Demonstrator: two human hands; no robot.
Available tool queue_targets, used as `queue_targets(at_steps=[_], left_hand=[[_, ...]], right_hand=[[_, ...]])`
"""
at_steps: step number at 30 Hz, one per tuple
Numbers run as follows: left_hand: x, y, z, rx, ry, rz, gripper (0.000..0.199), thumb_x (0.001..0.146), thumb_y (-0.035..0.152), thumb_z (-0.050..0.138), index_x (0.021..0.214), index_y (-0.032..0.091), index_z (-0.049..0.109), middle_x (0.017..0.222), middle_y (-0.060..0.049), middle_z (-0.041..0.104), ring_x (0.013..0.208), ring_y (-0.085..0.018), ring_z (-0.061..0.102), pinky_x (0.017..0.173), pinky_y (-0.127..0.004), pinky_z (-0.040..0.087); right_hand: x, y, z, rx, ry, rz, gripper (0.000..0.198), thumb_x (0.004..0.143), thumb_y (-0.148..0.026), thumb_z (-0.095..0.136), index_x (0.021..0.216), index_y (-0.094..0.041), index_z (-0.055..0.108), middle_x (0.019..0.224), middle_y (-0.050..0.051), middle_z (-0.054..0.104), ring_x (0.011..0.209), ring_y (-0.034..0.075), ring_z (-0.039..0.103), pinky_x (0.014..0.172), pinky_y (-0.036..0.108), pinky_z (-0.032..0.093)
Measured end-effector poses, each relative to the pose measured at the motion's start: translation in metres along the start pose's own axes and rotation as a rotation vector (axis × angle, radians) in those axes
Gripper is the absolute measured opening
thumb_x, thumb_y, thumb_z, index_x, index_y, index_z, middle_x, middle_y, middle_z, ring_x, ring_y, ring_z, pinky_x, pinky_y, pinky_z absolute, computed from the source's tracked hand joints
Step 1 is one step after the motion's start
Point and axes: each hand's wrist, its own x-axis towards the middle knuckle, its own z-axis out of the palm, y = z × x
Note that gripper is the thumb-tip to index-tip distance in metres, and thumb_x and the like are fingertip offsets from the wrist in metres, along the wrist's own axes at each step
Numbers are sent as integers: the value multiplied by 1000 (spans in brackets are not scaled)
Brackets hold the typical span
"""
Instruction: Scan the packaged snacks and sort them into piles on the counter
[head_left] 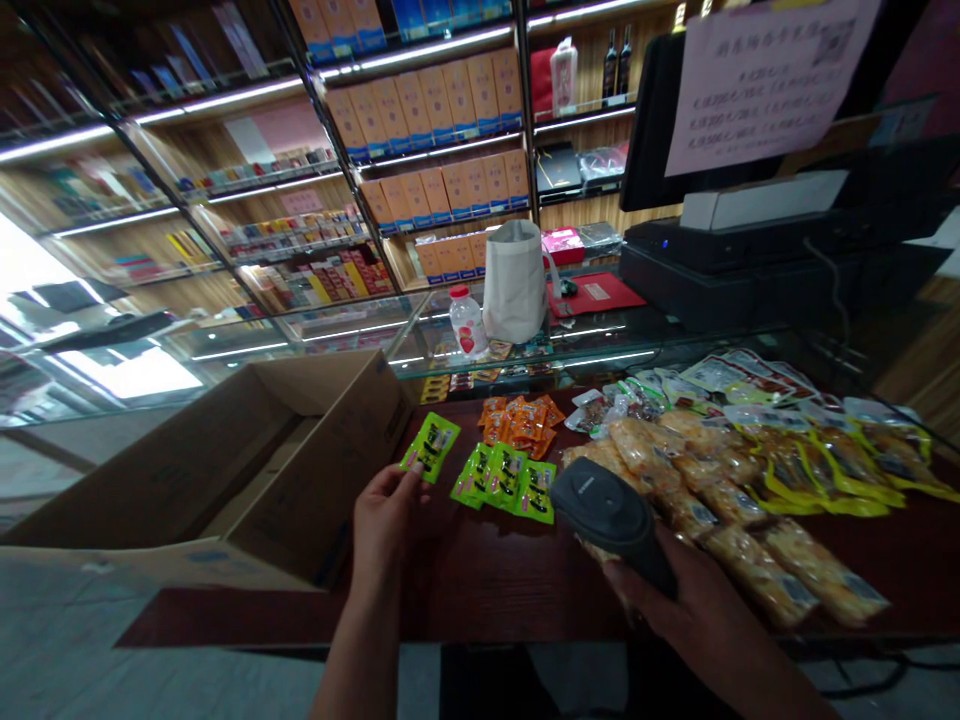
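Note:
My left hand [388,512] pinches the lower end of a green snack packet [431,447] above the dark red counter, beside the cardboard box. In my right hand [686,590] is a dark grey barcode scanner [606,505], fingers wrapped round its handle and its head pointing left. Several like green packets [504,480] lie overlapping between the two hands. Behind them is a small heap of orange packets [521,422]. Clear-wrapped pastries [679,470] spread to the right of the scanner, partly hidden by it and my right hand.
An open cardboard box [202,470] stands on the left. Yellow-edged packets [832,455] lie at the right. On the glass display counter are a red-capped bottle [468,325], a white bag [516,285] and a red folder [596,292]. A monitor [651,120] rises at the back right.

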Motion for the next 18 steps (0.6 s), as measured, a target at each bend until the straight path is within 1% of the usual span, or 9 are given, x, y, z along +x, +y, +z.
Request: queue_targets(at_steps=[1,3,5,9,12,13,15,16,18], left_hand=[[8,-4,-5,-21,20,-50,41,54,42,86,78,15,65,62,1,67,52,-10,59,52,-20,47],[18,-13,-10,-36,18,-145,41,49,35,86,75,14,63,60,2,65,51,-10,59,51,-19,48],[22,-23,-10,-28,-4,-193,41,47,31,85,75,14,62,61,2,64,52,-10,60,52,-20,49],[24,-37,-1,39,-31,-213,40,54,26,82,84,16,58,62,1,65,54,-12,63,54,-22,50],[20,-37,0,224,-98,-201,37,61,31,79,89,18,58,63,-1,67,49,-15,61,47,-22,44],[17,-33,-2,316,-116,-169,37,63,34,79,90,18,60,62,-2,67,45,-15,59,44,-23,41],[7,-15,-10,491,-126,-38,38,65,41,79,92,17,66,63,-3,68,40,-16,56,43,-25,38],[2,0,-16,558,-123,52,39,66,43,80,94,18,70,64,-3,69,40,-16,55,44,-25,39],[-4,43,-31,624,-135,226,42,69,48,78,98,19,74,72,-4,73,46,-16,59,49,-25,43]], right_hand=[[-1,1,-1,2,18,-16,61,92,-58,54,135,-17,64,133,16,72,129,36,62,107,50,49],[-1,2,-2,13,29,-35,57,93,-57,54,134,-19,64,136,14,70,132,35,60,109,48,48],[-1,3,-1,19,32,-31,54,93,-56,56,133,-21,65,136,12,70,132,34,60,109,46,49],[0,2,1,-7,30,-17,54,92,-58,55,129,-21,67,128,12,75,124,35,66,105,47,52],[0,1,0,-37,20,-29,56,92,-61,52,126,-20,69,128,13,75,124,35,66,106,48,52],[0,1,-1,-49,23,-24,58,91,-62,52,127,-20,69,131,13,73,127,35,64,108,48,51],[0,2,-4,-64,20,-3,61,89,-64,53,128,-21,69,136,11,70,131,35,61,111,48,48],[1,2,-6,-66,-10,15,60,87,-64,53,127,-22,70,135,10,71,131,35,62,110,47,49],[4,3,-10,-81,-23,38,59,86,-64,53,124,-23,72,133,9,72,130,35,62,110,47,49]])
